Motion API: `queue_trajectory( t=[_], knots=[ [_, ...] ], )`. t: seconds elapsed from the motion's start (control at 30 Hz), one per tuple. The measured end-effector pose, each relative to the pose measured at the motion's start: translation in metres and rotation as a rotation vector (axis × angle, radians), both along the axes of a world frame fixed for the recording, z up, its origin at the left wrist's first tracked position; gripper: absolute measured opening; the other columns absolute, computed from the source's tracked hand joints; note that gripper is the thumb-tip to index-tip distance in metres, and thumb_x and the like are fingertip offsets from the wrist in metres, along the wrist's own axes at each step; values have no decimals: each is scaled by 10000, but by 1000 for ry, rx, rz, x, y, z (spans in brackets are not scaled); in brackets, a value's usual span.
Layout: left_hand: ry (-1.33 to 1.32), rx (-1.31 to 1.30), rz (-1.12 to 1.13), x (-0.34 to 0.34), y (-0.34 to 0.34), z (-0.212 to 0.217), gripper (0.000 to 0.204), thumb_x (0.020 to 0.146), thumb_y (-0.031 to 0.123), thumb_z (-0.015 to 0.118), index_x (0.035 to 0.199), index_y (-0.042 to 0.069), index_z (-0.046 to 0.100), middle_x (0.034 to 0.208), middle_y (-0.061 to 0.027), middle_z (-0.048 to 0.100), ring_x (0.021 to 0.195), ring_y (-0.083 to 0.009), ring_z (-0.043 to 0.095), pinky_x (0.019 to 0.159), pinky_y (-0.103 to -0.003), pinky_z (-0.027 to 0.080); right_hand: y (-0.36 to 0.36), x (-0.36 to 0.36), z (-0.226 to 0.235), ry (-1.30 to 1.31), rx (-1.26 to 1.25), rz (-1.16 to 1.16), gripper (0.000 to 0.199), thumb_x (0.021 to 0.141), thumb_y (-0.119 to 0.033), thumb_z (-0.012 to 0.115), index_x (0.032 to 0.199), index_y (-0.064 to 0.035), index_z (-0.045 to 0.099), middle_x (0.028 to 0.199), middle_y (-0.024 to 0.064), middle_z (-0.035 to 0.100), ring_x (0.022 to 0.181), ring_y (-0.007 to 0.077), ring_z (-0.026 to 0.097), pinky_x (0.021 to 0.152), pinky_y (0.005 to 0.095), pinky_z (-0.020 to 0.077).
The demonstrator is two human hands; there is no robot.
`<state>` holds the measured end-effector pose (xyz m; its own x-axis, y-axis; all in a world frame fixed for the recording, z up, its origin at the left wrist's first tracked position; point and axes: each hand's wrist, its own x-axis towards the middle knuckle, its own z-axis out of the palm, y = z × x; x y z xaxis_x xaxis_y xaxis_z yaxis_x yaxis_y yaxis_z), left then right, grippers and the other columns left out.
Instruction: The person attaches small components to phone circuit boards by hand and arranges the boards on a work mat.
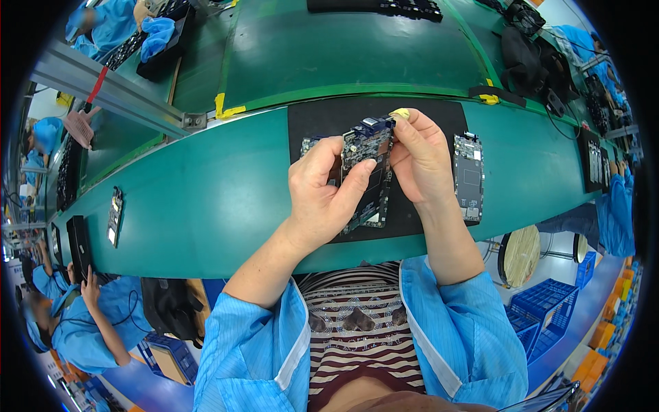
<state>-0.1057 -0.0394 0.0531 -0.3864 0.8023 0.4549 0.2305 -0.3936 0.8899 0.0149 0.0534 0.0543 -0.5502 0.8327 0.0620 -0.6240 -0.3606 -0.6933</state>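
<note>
- Both hands are raised over the counter (206, 192), and between them they grip one dark circuit board (369, 161), held upright and a little tilted.
- The left hand (326, 189) is closed on the board's left edge, thumb pressed against its face near the middle.
- The right hand (420, 154) pinches the board's upper right corner; a yellowish cover (400, 112) sits on one fingertip.
- The board is in the air, just above a black mat (439, 117) that lies on the green counter.
- On that mat, to the right of the hands, a second board (469, 175) lies flat and untouched. Another board (310, 145) peeks out from behind the left hand, mostly hidden.
- Judging by this, the held board is mid-handling and not yet set down, while the flat one on the right is waiting or already finished; I cannot tell which.
- Farther left on the counter a small board (114, 215) lies alone, with a dark tray (79, 244) at the edge.
- A co-worker in a blue smock (82, 323) sits at the lower left.
</note>
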Motion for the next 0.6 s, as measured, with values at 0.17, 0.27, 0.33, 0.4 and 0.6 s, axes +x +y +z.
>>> queue_trajectory(
  t=[0.17,0.27,0.33,0.4,0.6],
  knots=[
    [91,19,24,-1,0,-2,153,751,26,679,850,-20,572,655,-42,529,516,-85,452,447,-226,346,-1,-2,-2,-33,65,-44,107,887,-79,568,949,1,604,843,37,624,712,78,575,659,233,505],
    [110,7,33,-1,-1,6,153,748,25,679,853,-14,575,655,-39,527,507,-87,444,441,-226,341,-1,-2,1,-84,104,-22,149,894,-87,560,983,23,605,855,48,629,708,85,579,655,234,503],
    [129,2,7,-2,-2,8,148,749,22,675,852,-16,575,657,-37,529,508,-83,441,440,-224,341,5,3,-5,-130,243,0,177,897,-96,556,999,40,607,852,55,632,705,92,582,652,233,502],
    [120,7,-5,-1,-1,10,146,750,21,674,850,-16,575,655,-35,524,509,-80,439,439,-221,339,8,5,-6,-136,276,-4,172,894,-95,562,988,40,610,841,55,632,709,95,584,650,233,502],
    [86,-2,-24,-7,1,-2,139,752,11,669,848,-19,572,654,-25,508,519,-58,426,443,-209,334,6,4,-4,-149,285,-38,161,878,-91,586,972,36,619,818,50,631,696,84,569,640,227,496]
  ],
)
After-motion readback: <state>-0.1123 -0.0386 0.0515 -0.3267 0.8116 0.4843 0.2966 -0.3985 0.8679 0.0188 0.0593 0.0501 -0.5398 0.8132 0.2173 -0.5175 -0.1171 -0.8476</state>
